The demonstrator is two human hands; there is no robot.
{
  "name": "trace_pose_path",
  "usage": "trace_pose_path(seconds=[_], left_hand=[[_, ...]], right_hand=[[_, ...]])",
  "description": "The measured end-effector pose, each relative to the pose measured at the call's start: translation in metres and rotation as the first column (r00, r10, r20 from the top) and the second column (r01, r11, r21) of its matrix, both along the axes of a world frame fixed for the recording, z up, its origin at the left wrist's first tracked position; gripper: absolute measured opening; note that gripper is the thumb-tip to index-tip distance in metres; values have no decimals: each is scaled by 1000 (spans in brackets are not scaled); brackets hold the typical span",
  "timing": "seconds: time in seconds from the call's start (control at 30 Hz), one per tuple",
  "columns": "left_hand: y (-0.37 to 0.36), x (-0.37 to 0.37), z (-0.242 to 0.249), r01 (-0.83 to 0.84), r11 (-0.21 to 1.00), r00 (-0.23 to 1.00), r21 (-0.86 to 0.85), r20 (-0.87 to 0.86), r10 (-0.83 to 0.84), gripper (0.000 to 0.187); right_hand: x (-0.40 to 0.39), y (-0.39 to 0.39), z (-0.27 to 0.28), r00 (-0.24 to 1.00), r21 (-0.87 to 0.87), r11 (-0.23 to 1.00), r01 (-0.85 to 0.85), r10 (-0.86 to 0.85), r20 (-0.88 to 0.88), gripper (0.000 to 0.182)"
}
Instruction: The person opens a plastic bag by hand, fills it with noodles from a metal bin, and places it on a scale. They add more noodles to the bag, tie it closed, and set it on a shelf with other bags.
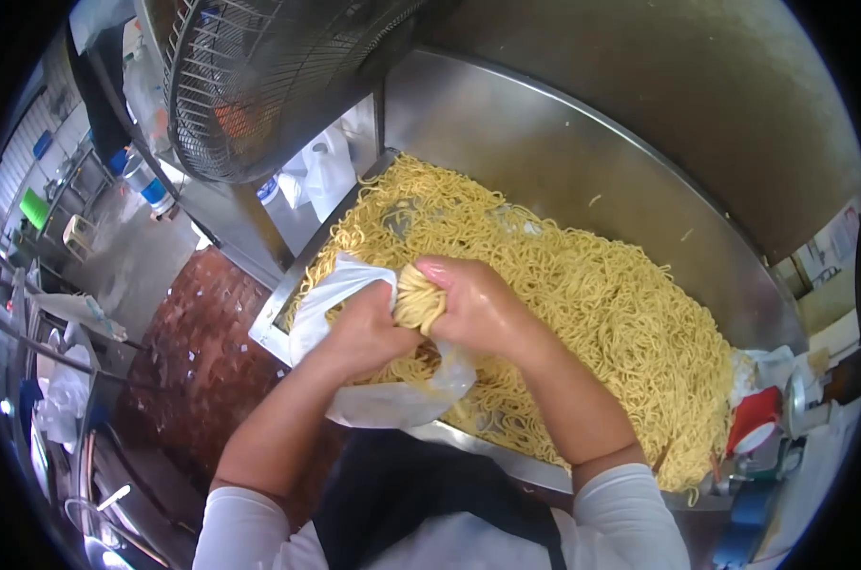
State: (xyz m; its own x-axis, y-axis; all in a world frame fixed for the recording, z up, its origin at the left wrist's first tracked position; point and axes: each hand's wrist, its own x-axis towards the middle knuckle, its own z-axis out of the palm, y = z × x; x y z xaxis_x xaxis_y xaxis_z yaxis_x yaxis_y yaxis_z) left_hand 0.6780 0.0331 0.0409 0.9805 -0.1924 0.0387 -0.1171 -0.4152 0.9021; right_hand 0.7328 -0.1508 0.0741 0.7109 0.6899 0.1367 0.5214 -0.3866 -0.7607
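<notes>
My right hand (478, 302) is closed round a thick bundle of yellow noodles (418, 300), which bulges out between my two hands. Close against the left side of that bundle, my left hand (362, 331) is curled, its thumb just below the noodles. A thin white plastic bag (334, 287) spreads around my left hand, and its lower part (392, 404) hangs under my wrists at the tray's near edge. My left fingers are partly hidden by the bag and the hand itself. Beneath and beyond lies a large heap of loose noodles (621, 304).
The heap fills a wide metal tray with a tall back wall (535, 142). A large fan (259, 95) stands at the upper left, with white plastic jugs (328, 176) behind it. A red item (754, 418) and containers sit at the right end. Reddish floor tiles (202, 332) show at left.
</notes>
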Motion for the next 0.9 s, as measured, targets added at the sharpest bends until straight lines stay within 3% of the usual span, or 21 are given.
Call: trace_pose_path(seconds=[0.03, 0.07, 0.13, 0.17, 0.23, 0.27, 0.33, 0.47, 0.6, 0.67, 0.7, 0.77, 0.8, 0.83, 0.9], left_hand=[[5, -6, 25, -31, 999, 979, -6, -203, 29, 33], [17, -6, 22, -33, 999, 978, -7, -205, 31, 33], [48, -9, 11, 21, 872, 1000, 488, -10, -18, 31], [55, -10, 12, 18, 872, 1000, 490, -12, -13, 31], [63, -13, 19, 160, 552, 987, 818, -151, -62, 32], [65, -15, 21, 162, 549, 986, 820, -157, -57, 32], [66, -18, 25, 248, 471, 954, 846, -297, 32, 34], [85, -30, 21, 182, 447, 969, 876, -237, 71, 31], [95, -35, 26, 143, 485, 970, 863, -219, 105, 32], [95, -35, 33, 123, 503, 971, 856, -208, 116, 34], [92, -36, 42, 71, 503, 973, 861, -170, 155, 35], [92, -35, 45, 16, 505, 972, 863, -131, 194, 36], [96, -35, 43, -53, 524, 969, 850, -84, 233, 37], [99, -34, 41, -121, 542, 961, 831, -39, 273, 37], [102, -34, 40, -154, 568, 958, 809, -17, 285, 36]], right_hand=[[5, -3, 0, 997, -62, 997, -55, 52, -56, 30], [12, -15, -4, 997, -63, 996, -57, 54, -58, 30], [29, -58, -22, 933, -287, 909, -303, 221, -284, 34], [34, -78, -26, 959, -359, 913, -194, 99, -266, 34], [46, -112, -37, 979, -463, 884, 70, -151, -140, 33], [53, -128, -44, 961, -481, 848, 223, -275, -38, 32], [70, -165, -57, 799, -385, 720, 577, -596, 81, 30], [113, -268, -113, 475, -153, 452, 879, -801, 364, 27], [115, -286, -100, 462, -230, 407, 884, -835, 299, 36], [119, -277, -101, 597, -491, 440, 752, -770, 226, 48], [122, -254, -93, 718, -634, 416, 651, -608, 338, 61], [111, -198, -91, 806, -514, 634, 578, -543, 238, 64], [91, -146, -63, 865, -541, 699, 468, -488, 116, 66], [85, -114, -75, 917, -491, 789, 370, -395, 58, 65], [57, -49, -90, 958, -292, 945, 147, -210, -197, 69]])
